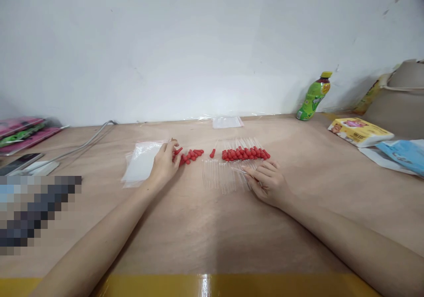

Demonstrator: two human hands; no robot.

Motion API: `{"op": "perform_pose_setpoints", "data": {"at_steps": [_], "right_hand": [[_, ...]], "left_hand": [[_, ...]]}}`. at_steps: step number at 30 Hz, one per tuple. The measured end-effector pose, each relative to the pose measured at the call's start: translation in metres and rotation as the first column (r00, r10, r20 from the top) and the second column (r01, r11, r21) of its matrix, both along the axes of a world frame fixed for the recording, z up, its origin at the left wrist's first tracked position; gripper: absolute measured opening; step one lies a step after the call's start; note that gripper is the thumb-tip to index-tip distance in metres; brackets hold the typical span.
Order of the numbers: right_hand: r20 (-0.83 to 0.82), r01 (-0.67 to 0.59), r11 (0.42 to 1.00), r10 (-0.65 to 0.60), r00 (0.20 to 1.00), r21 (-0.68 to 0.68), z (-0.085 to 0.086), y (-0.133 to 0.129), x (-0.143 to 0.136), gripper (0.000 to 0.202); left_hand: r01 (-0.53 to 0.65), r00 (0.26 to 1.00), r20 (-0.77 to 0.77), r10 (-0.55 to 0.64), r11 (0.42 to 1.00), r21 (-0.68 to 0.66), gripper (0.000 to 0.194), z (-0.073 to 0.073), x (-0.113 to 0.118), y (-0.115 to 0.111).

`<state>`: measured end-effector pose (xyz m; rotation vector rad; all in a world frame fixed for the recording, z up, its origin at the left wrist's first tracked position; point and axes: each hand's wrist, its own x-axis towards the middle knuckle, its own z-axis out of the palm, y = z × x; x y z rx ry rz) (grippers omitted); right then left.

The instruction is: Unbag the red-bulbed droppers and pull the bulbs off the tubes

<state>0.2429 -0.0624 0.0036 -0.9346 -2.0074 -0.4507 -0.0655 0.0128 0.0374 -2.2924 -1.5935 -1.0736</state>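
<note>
Meanwhile left hand point(164, 163) pinches red bulb point(178, 151); bare table point(205, 235) nearer

Two bare forearms, no sleeves in view, left hand point(164, 164), right hand point(269, 183), slim fingers, no rings or watch

The setting is a small manual assembly or packing workstation, not a home or a laboratory. Indicators: a bare plywood worktable point(205, 235) with yellow tape along its near edge, placed against a plain white wall point(198, 45). Batch goods lie in rows: clear dropper tubes point(220, 177), loose red rubber bulbs point(192, 154) and a stack of zip bags point(141, 164). Personal items sit at the margins: a green drink bottle point(313, 98) and a tissue pack point(359, 131).
</note>
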Motion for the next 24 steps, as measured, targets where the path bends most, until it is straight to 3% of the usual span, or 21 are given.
{"op": "perform_pose_setpoints", "data": {"at_steps": [3,9,16,20,24], "right_hand": [[-0.006,-0.004,1.0,0.004,1.0,0.003,-0.001,0.001,0.0,0.02],[-0.011,0.015,1.0,-0.015,1.0,-0.009,-0.003,0.002,0.002,0.026],[0.007,0.042,0.997,-0.042,0.999,-0.065,-0.001,-0.001,0.0,0.033],[-0.016,0.088,0.994,-0.09,0.996,-0.065,-0.001,0.002,-0.006,0.019],[-0.015,0.113,0.993,-0.113,0.994,0.017,-0.002,0.006,-0.009,0.01]], "left_hand": [[0.034,0.998,-0.061,-0.034,0.999,0.003,0.011,-0.005,0.0,0.003],[0.057,0.988,-0.146,-0.049,0.997,0.05,0.022,-0.012,-0.002,0.002],[0.071,0.993,-0.11,-0.051,0.981,0.18,0.015,-0.006,0.004,-0.012],[0.278,0.956,-0.123,-0.265,0.955,0.108,0.016,-0.007,0.025,-0.037],[0.464,0.866,-0.157,-0.475,0.88,-0.104,0.038,-0.015,0.058,-0.06]]}}
